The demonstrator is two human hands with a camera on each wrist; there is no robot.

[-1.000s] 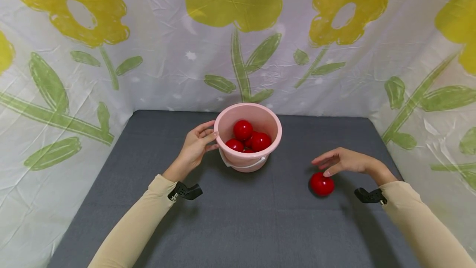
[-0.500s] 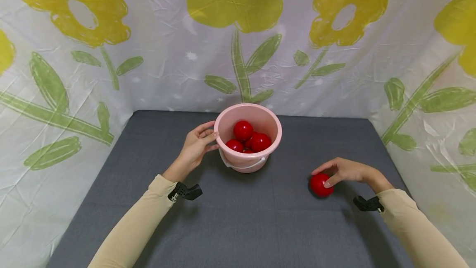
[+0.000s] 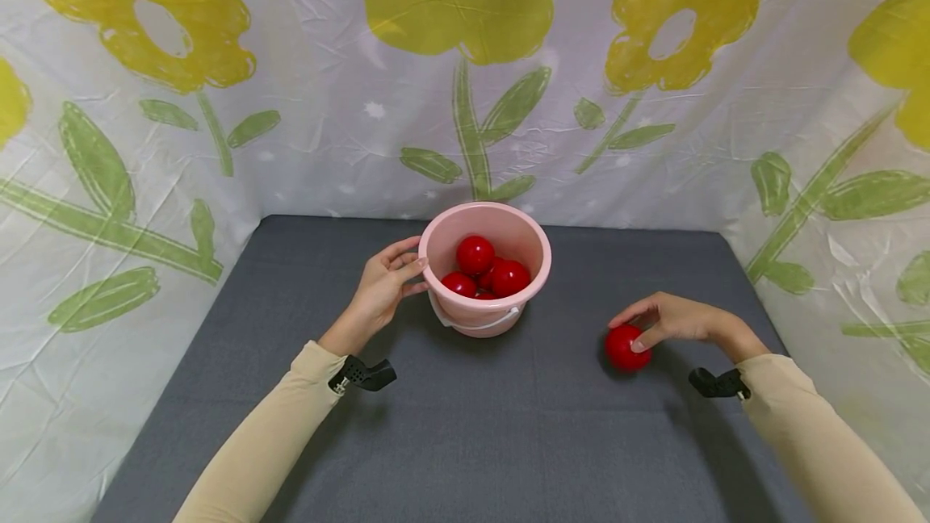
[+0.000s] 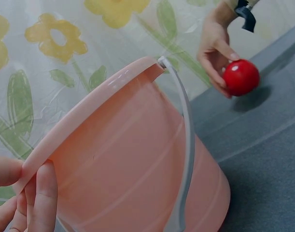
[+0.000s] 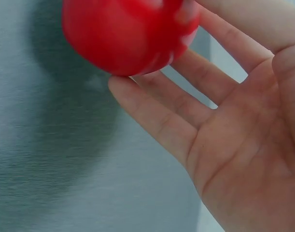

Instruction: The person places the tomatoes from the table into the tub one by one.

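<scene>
A pink bucket stands on the dark cloth, several shiny red balls inside it. Its rim is pinched at the left side by my left hand, thumb on one side and fingers on the other. Over to the right, my right hand grips one more smooth red ball between thumb and fingertips. That ball hangs slightly above the cloth, its shadow apart from it in the left wrist view. The right wrist view shows the long fingers reaching under the ball, the palm not touching it.
The table's grey cloth runs between bucket and right hand. A white curtain with yellow flowers hangs behind and at both sides. The bucket's white handle hangs down its front.
The right hand came down onto the red ball, closed its thumb and fingers on it, and raised it slightly. The left hand and the bucket stay in place.
</scene>
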